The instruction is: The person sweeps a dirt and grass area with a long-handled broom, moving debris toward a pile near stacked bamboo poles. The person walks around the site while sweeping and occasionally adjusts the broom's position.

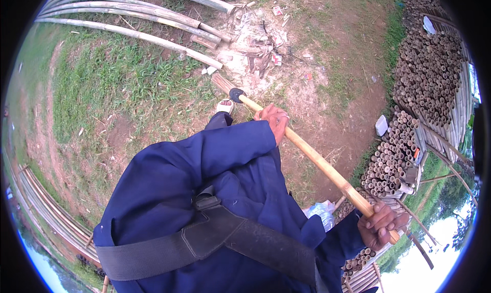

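Observation:
A stick broom with a pale bamboo handle [319,162] slants across the view from lower right to upper middle. Its black binding [237,94] and brown bristles [222,83] are at the far end, low over the ground. My left hand [274,121] is wrapped round the handle a little way behind the binding. Near the handle's other end, my right hand [380,225] grips it with curled fingers. My left foot in a light sandal [225,106] shows just beside the bristles.
Long bamboo poles [138,34] lie on the grass at upper left. Dry scraps and sawdust [261,50] litter the ground ahead. Stacked bamboo tubes [427,73] line the right side. Clear plastic [322,213] lies near my right arm. More poles [56,211] rest at lower left.

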A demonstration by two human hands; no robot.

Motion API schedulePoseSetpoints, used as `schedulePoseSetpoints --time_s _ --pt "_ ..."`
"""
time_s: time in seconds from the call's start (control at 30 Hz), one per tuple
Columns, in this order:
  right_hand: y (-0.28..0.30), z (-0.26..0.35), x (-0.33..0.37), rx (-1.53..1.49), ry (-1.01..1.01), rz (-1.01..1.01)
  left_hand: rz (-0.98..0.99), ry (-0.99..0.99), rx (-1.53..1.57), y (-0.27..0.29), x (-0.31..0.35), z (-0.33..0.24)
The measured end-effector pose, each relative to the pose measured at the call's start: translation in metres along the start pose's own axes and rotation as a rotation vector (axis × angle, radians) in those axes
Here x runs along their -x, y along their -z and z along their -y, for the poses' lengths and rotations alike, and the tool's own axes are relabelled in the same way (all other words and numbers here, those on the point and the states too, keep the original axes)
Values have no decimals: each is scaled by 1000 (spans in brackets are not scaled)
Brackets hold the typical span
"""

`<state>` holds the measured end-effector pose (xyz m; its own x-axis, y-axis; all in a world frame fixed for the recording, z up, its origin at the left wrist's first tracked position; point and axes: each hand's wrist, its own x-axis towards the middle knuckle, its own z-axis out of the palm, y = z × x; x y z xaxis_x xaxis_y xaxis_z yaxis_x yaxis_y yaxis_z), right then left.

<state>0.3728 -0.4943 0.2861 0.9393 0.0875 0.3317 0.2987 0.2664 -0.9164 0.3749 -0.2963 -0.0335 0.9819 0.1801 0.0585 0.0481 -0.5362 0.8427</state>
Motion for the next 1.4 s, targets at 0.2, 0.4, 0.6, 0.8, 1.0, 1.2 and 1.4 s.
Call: schedulePoseSetpoints --time_s 0.2,0.4,0.6,0.8,1.0,1.2,1.4 --pt "-6 -61 -30 -69 -218 380 -133 -50 38 37 9 83" --pt "-19 -129 -15 -218 -358 161 -418 227 55 42 -12 149" --pt "-1 -119 -9 15 -339 451 -304 555 402 -89 -19 177" --pt "58 -67 -30 -7 -157 233 -287 529 697 -181 -33 89" --pt "81 1 -47 -239 78 216 -252 447 755 -88 -27 -31" --pt "40 -73 -26 -14 -187 274 -364 589 698 -75 3 79" --pt "83 -45 -41 11 10 241 -234 608 878 -152 -42 20"
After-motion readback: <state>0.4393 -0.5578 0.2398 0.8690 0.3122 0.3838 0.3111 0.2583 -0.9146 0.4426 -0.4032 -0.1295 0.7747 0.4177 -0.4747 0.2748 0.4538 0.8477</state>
